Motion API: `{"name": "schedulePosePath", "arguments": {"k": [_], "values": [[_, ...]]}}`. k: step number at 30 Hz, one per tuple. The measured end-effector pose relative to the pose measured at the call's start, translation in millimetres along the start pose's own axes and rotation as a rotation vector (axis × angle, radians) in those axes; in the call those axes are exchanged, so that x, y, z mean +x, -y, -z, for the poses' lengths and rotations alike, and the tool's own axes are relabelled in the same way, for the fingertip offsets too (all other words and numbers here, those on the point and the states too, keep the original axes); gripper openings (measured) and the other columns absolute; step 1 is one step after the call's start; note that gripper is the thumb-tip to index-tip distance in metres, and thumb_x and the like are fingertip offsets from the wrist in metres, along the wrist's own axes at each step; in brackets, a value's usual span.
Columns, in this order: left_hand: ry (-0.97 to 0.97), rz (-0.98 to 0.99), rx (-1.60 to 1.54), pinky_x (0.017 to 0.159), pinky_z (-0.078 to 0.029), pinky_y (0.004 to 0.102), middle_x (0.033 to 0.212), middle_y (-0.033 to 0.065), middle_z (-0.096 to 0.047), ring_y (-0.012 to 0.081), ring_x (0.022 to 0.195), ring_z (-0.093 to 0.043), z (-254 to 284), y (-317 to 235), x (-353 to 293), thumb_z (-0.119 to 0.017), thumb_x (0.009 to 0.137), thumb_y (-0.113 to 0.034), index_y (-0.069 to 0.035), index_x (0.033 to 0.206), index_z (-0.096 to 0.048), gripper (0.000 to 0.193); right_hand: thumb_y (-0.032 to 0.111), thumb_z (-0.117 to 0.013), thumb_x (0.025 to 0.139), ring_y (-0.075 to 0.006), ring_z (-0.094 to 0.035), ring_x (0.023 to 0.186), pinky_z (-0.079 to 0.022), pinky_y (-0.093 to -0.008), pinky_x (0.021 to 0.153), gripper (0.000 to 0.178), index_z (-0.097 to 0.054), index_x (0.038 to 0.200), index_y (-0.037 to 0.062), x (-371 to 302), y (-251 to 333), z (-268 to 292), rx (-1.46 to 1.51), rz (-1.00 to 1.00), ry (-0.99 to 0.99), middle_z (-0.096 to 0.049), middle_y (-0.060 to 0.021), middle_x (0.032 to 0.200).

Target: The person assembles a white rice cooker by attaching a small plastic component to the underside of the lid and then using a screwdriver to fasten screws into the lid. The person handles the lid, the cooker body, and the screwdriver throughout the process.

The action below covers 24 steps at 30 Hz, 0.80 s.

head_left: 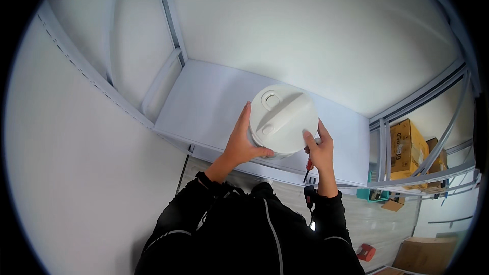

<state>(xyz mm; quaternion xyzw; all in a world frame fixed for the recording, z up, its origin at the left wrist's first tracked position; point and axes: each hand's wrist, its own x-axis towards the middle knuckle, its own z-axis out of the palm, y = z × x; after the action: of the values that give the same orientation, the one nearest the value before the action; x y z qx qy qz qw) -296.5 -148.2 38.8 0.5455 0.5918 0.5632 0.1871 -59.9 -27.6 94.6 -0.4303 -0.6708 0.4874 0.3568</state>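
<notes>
A white round container (285, 117) sits between my two hands, over the white shelf. Its lid has a raised bar handle (290, 112) across it, with a small round recessed cap (270, 100) beside the bar. My left hand (240, 140) grips its left side, fingers along the wall and thumb at the near edge. My right hand (322, 150) holds the right side, thumb over the lid's edge. A slim tool with a red handle and dark shaft, apparently a screwdriver (308, 165), hangs from my right hand, pointing down. Much of the container's body is hidden beneath the lid.
The white shelf (204, 97) has metal frame posts (173, 15) at its left and right ends. Cardboard boxes (407, 147) stand beyond the right frame. A teal basket (372, 194) and a red object (365, 252) are on the floor at the right.
</notes>
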Motion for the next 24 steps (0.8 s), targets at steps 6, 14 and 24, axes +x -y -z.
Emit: {"name": "schedulePosePath", "arguments": {"k": [6,14,24], "values": [[-0.012,-0.013,0.065,0.125,-0.034,0.0526,0.167,0.0287,-0.035,0.0452,0.152,-0.039,2,-5,4,-0.107,0.053,-0.043,0.003,0.169,-0.014,0.156,0.021,-0.072,0.1,-0.0072,-0.057,0.058,-0.047,-0.0239,0.053,0.058,-0.058,0.152,0.0009,2,2,2,0.045,-0.034,0.01,-0.072,-0.004,0.082],[0.008,0.038,0.111,0.125,-0.034,0.0541,0.169,0.0296,-0.03,0.047,0.154,-0.035,-1,-11,3,-0.107,0.053,-0.042,0.002,0.17,-0.011,0.157,0.018,-0.07,0.102,-0.0076,-0.056,0.059,-0.047,-0.0247,0.053,0.056,-0.056,0.153,-0.0001,6,-4,4,0.064,-0.067,0.038,-0.072,-0.0044,0.09],[-0.006,-0.043,0.041,0.129,-0.027,0.0524,0.175,0.0287,-0.016,0.0454,0.162,-0.021,-10,4,-5,-0.107,0.054,-0.042,0.003,0.17,-0.006,0.161,0.019,-0.069,0.104,-0.0076,-0.055,0.056,-0.047,-0.0257,0.051,0.059,-0.052,0.157,0.0014,8,-15,7,-0.005,-0.076,0.052,-0.069,-0.0027,0.076]]}}
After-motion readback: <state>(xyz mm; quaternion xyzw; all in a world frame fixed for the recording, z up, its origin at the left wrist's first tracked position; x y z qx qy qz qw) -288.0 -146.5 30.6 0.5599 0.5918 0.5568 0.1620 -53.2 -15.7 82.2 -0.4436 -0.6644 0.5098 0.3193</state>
